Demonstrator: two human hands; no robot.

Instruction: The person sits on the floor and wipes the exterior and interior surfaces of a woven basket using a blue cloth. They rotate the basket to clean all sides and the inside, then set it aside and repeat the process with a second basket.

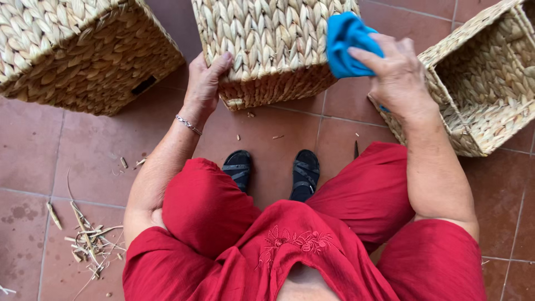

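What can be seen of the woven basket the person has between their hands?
The middle basket is a box-shaped one of thick, pale straw-coloured plaited fibre, with a tighter, darker weave along its lower edge. It stands on the reddish floor tiles, tilted, its top cut off by the frame. The left hand grips its lower left corner; the right hand presses a blue cloth against its right side. Two similar baskets flank it.

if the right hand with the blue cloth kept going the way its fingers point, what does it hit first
Most likely the woven basket in the middle: the right hand presses the blue cloth toward its side, apparently already touching it.
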